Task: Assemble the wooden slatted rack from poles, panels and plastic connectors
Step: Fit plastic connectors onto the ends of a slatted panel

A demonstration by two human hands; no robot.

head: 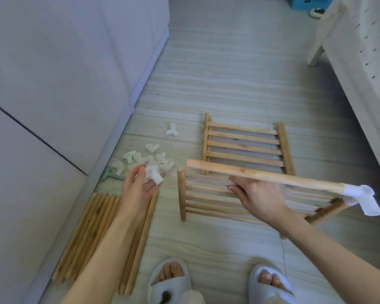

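On pale striped floor (228, 84), left hand (138, 185) pinches a connector (153, 174); right hand (257, 196) grips a pole (261, 175).

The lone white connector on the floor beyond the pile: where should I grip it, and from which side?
Take the lone connector by its near stem, coming straight down from above. It lies flat on the floor with bare space all round, its two other branches splaying away, so fingers can pinch across the stem unobstructed.

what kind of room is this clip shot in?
Probably a room in a home, likely a bedroom: pale wood-look floor, white cabinet fronts on the left, a cloth-draped piece of furniture on the right, and house slippers on the person's feet.
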